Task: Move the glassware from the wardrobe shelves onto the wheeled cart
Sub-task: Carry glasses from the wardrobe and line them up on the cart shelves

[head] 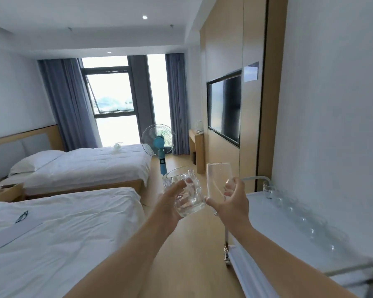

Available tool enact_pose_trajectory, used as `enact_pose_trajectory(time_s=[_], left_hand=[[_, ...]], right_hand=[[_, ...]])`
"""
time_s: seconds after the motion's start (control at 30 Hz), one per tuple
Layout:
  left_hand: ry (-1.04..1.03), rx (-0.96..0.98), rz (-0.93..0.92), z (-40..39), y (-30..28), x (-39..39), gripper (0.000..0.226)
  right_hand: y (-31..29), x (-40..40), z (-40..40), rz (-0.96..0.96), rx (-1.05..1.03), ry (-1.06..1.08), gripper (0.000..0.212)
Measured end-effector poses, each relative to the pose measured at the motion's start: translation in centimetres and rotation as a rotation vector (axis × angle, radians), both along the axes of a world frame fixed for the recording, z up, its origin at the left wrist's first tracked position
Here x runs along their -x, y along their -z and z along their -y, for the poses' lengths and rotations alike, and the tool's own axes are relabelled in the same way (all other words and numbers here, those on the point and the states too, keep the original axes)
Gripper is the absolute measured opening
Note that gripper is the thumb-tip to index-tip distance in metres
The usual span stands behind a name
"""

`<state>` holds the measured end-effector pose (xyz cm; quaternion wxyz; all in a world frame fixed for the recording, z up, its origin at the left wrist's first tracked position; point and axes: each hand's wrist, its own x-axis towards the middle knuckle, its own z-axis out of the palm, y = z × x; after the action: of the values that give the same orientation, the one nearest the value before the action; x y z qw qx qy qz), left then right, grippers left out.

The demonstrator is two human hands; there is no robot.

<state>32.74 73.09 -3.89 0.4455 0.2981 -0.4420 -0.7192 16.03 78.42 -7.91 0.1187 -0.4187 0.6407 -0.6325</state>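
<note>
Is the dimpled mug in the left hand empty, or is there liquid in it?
Empty, it seems: the dimpled mug, gripped by the left hand, is tilted, and its clear glass shows no liquid line.

beds (78, 166) white | window (112, 97) bright | curtains (67, 100) grey-blue | floor (181, 244) wood
</note>
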Motion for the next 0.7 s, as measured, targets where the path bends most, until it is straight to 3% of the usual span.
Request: enact_pose_trajectory(time_s=[0.3, 0.5, 0.7], left_hand=[[0.170, 0.081, 0.166, 8.0, 1.2, 5.0, 0.123], [0.270, 0.064, 0.195, 12.2, 4.6, 9.3, 0.073], [0.346, 0.042, 0.211, 15.9, 7.6, 14.8, 0.077]], right_hand=[[3.3, 3.6, 4.8, 0.050, -0.076, 0.215, 0.095], [6.3, 6.8, 5.9, 0.058, -0.143, 0.344, 0.091], [9.2, 11.5, 8.4, 0.082, -0.169, 0.398, 0.095]])
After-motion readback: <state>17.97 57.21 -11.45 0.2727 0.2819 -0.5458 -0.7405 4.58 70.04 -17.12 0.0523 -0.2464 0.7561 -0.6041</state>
